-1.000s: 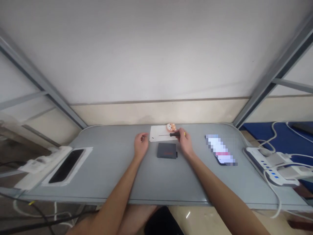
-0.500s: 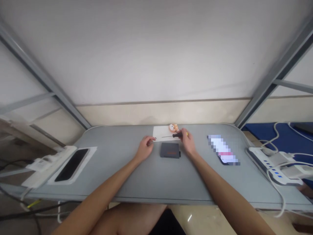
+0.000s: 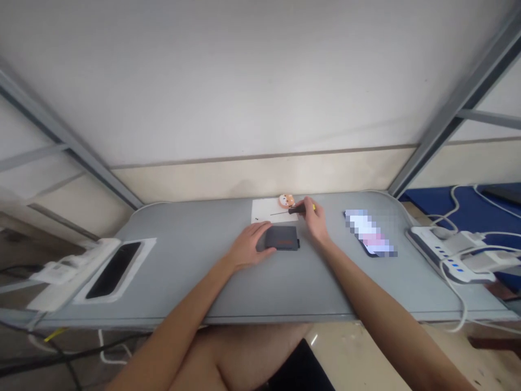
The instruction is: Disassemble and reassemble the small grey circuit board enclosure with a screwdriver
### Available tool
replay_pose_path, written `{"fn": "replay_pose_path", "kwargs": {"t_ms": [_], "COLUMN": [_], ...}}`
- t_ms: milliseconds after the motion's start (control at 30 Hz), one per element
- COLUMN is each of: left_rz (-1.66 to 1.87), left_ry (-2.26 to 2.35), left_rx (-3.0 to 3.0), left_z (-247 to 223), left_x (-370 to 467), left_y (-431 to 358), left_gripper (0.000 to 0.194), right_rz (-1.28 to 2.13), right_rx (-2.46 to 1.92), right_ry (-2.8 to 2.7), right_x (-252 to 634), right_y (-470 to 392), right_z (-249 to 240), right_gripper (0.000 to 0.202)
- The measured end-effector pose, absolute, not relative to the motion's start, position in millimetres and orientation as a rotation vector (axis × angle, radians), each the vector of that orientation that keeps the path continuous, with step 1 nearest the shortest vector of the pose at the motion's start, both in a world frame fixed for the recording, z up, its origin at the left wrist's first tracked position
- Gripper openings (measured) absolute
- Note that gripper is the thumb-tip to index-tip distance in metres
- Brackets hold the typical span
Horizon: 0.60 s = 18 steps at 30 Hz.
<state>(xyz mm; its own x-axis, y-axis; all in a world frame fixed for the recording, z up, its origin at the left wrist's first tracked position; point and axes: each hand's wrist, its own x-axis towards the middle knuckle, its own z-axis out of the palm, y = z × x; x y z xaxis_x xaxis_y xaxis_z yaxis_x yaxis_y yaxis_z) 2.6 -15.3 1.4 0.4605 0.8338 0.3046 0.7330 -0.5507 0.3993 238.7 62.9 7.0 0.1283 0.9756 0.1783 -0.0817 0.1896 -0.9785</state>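
Note:
My left hand (image 3: 248,245) is closed round the left end of a flat dark grey box (image 3: 282,238), thumb along its near edge and fingers at its far left corner. The box lies on the desk. In my right hand (image 3: 315,218) is a screwdriver (image 3: 298,209) with a dark handle; its thin shaft points left above a white sheet of paper (image 3: 262,206). Small dark specks, too small to name, lie on the paper near its left edge. An orange and white animal-face trinket (image 3: 286,201) rests at the paper's far side.
On the right of the grey desk (image 3: 228,293) lie a phone with a lit, blurred screen (image 3: 368,233) and a power strip (image 3: 451,255) with white cables. At left, a dark-screened phone (image 3: 114,270) lies beside another white power strip (image 3: 75,279). A wall rises behind.
My left hand has left the paper's left edge, where small dark specks now show, and taken hold of the box. My right hand keeps the screwdriver in about the same place. The view has shifted slightly.

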Motion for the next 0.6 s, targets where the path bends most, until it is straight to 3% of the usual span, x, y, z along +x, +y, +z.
{"fn": "replay_pose_path", "kwargs": {"t_ms": [600], "left_rz": [0.783], "left_ry": [1.430], "left_rx": [2.442], "left_z": [-5], "left_x": [4], "left_y": [-26], "left_gripper": [0.056], "right_rz": [1.276], "right_rx": [-0.926], "right_ry": [-0.969], "right_x": [208], "right_y": [45], "right_z": [-9], "right_gripper": [0.051]}}
